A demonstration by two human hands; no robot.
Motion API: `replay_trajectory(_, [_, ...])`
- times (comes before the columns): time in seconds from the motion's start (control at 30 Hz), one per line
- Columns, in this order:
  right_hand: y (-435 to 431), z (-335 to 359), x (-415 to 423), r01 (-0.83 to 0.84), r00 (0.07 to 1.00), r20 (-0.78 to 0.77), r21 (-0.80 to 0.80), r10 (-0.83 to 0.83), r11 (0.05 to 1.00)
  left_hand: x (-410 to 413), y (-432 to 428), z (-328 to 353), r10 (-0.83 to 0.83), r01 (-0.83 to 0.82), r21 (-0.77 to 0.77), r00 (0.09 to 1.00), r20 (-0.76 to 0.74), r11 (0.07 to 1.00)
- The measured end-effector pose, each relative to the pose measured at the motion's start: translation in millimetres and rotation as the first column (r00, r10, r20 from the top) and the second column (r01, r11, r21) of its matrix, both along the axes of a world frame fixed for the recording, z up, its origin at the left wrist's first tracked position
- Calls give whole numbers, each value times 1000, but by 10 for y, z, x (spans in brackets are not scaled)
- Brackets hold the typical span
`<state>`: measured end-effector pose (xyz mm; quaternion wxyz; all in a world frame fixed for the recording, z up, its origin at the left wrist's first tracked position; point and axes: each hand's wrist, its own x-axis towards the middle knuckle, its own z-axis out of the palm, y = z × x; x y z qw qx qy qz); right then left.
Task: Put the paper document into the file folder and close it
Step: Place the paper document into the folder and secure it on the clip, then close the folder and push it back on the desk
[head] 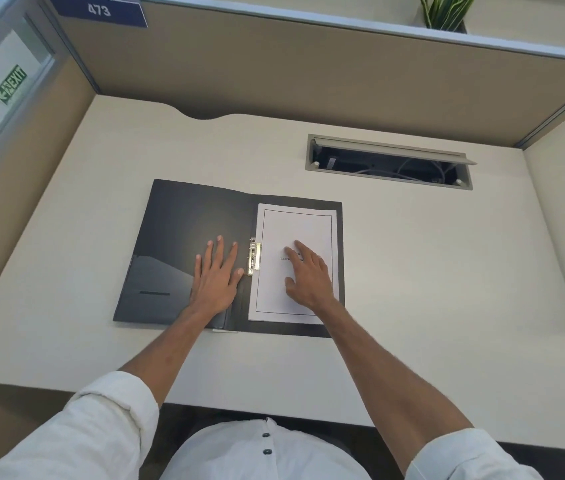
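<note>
A black file folder (184, 223) lies open and flat on the desk. A white paper document (294, 226) with a thin black border rests on the folder's right half. A metal clip (253, 256) stands along the spine, at the paper's left edge. My left hand (217, 275) lies flat, fingers spread, on the folder's left inside cover, its thumb near the clip. My right hand (308, 275) rests palm down on the middle of the paper, fingers apart, covering part of the printed text.
The cream desk (430, 271) is walled by beige cubicle partitions (274, 71) at the back and sides. An open cable tray (388, 164) with wires is sunk into the desk behind the folder on the right. A plant (445, 10) stands on the partition ledge.
</note>
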<state>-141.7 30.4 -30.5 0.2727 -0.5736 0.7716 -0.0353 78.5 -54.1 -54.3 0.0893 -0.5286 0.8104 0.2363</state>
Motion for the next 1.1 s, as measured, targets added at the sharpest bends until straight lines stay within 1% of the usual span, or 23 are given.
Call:
replay_trajectory(0.07, [-39,6,83,16,1000,1,-39,-16,999,122,-42,17,22,-22,-24,1000,-3,999])
replay_trajectory(0.17, [-158,24,308,-21,1000,16,-102,23,995,355,-166,62,102,-103,-69,995,-9,992])
replay_trajectory(0.37, [-457,24,917,-202,978,23,-181,209,963,900,-396,145,325,-329,-110,944,-47,938])
replay_trajectory(0.47, [-571,1,1223,-233,968,47,-185,245,955,1134,-446,162,435,-441,-96,897,-78,892])
replay_trajectory(0.6, [-644,-35,1521,-198,976,55,-166,210,966,1315,-500,173,599,-604,8,788,-143,797])
replay_trajectory(0.67, [-658,-37,1620,-152,985,65,-136,162,979,1359,-540,176,624,-624,59,764,-166,780])
replay_trajectory(0.77, [-682,-30,1705,-126,989,63,-88,132,988,1396,-603,211,611,-601,111,771,-182,792])
replay_trajectory(0.87, [-700,-12,1747,-141,986,80,-36,144,989,1406,-610,281,626,-620,110,743,-238,777])
replay_trajectory(0.93, [-702,14,1756,-141,985,95,-33,144,989,1415,-600,343,635,-636,97,723,-274,766])
replay_trajectory(1.1, [-672,109,1712,-63,969,235,-56,75,996,1414,-592,605,666,-688,89,649,-368,720])
